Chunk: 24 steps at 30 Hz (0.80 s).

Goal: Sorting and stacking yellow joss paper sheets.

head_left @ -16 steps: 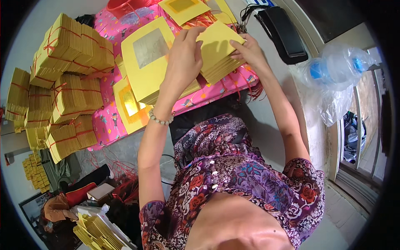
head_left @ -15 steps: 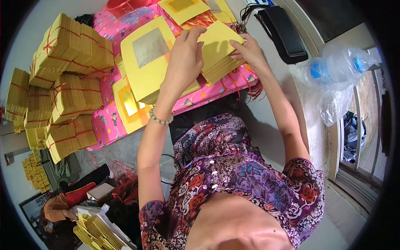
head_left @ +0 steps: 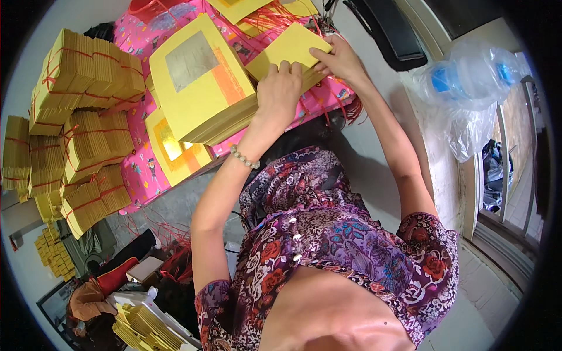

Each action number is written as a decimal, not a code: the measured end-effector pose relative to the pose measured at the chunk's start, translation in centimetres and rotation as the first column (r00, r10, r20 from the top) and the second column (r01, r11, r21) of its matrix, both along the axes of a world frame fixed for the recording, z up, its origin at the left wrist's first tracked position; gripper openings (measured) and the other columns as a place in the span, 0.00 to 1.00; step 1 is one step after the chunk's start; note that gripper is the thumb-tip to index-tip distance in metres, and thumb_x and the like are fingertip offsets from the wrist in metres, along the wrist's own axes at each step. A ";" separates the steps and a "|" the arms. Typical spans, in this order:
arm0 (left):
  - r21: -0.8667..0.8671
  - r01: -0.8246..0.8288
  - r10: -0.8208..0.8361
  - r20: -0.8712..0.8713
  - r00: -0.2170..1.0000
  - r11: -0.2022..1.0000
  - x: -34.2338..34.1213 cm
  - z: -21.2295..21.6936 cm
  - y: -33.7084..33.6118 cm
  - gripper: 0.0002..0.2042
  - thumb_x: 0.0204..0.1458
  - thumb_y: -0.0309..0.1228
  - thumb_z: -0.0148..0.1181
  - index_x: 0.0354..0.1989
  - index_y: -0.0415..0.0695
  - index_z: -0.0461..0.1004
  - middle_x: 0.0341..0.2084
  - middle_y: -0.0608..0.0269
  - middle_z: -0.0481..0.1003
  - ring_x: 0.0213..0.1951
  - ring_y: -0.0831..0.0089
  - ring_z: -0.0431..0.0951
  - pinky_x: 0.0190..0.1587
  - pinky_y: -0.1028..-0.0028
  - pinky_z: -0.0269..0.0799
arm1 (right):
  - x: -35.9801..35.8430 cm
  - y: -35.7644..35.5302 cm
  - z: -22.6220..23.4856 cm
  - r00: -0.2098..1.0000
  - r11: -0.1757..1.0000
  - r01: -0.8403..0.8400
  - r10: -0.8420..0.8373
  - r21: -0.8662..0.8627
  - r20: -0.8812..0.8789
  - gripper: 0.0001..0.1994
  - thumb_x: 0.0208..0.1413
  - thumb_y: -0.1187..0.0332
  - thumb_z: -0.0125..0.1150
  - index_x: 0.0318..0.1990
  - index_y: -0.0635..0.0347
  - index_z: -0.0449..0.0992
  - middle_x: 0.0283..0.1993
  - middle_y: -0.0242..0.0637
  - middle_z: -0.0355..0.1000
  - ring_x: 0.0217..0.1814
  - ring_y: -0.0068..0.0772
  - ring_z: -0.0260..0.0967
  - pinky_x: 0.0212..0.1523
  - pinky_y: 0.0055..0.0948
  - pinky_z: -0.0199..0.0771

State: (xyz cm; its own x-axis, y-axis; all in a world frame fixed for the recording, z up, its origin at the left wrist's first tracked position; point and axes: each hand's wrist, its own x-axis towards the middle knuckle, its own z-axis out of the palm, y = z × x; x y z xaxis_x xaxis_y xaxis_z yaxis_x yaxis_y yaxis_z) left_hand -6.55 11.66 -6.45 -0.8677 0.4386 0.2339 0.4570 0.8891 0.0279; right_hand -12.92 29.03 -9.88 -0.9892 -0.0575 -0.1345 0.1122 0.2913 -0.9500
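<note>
Head view: small yellow paper stack [head_left: 290,50] lies on pink patterned cloth [head_left: 137,175], long axis running lower left to upper right. Left hand [head_left: 280,90] clamped on near edge, fingers curled over top sheet. Right hand [head_left: 339,58] pinching far right corner. Both touching stack, left nearer its middle. Larger foil-faced stack [head_left: 199,79] just beside, to left. Tied bundles [head_left: 82,76] farther left. Paper matte, thin, square-cut.
</note>
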 end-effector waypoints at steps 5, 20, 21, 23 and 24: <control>-0.030 -0.010 0.010 0.021 1.000 0.999 0.5 -1.2 0.3 0.09 0.45 0.25 0.55 0.36 0.40 0.69 0.30 0.57 0.72 0.37 0.62 0.75 0.31 0.69 0.76 | 0.6 0.6 2.1 0.902 0.754 0.191 0.117 0.628 -0.416 0.19 0.52 0.54 0.61 0.44 0.57 0.74 0.34 0.39 0.72 0.38 0.40 0.73 0.39 0.35 0.71; 0.013 -0.032 0.032 -0.036 0.999 0.999 2.3 -3.7 0.1 0.23 0.45 0.24 0.54 0.54 0.45 0.66 0.36 0.59 0.69 0.38 0.63 0.72 0.34 0.69 0.74 | -4.0 2.7 -1.6 0.934 0.891 -0.186 0.291 0.415 -0.208 0.17 0.46 0.62 0.68 0.43 0.55 0.75 0.23 0.25 0.65 0.28 0.18 0.63 0.30 0.21 0.62; 0.065 -0.043 0.043 -0.008 0.999 0.997 2.5 -3.8 0.1 0.25 0.44 0.22 0.54 0.56 0.47 0.65 0.38 0.58 0.70 0.40 0.60 0.71 0.39 0.66 0.73 | -4.2 2.9 -1.8 0.934 0.900 -0.222 0.306 0.374 -0.182 0.17 0.47 0.62 0.67 0.43 0.56 0.75 0.23 0.24 0.65 0.27 0.17 0.62 0.29 0.20 0.61; 0.080 -0.033 0.034 -0.009 0.999 0.996 2.5 -3.8 0.0 0.25 0.45 0.22 0.54 0.55 0.47 0.65 0.38 0.58 0.70 0.41 0.59 0.71 0.40 0.65 0.73 | -4.5 3.1 -2.3 0.928 0.906 -0.229 0.314 0.356 -0.201 0.15 0.50 0.63 0.64 0.44 0.57 0.75 0.24 0.25 0.67 0.29 0.17 0.63 0.31 0.20 0.63; 0.095 -0.029 0.030 -0.009 1.000 0.995 2.5 -3.8 0.0 0.24 0.45 0.21 0.54 0.55 0.46 0.65 0.39 0.57 0.70 0.41 0.58 0.71 0.41 0.63 0.72 | -4.5 3.2 -2.4 0.919 0.909 -0.243 0.327 0.338 -0.219 0.14 0.53 0.63 0.62 0.45 0.58 0.75 0.25 0.25 0.69 0.30 0.16 0.64 0.32 0.19 0.64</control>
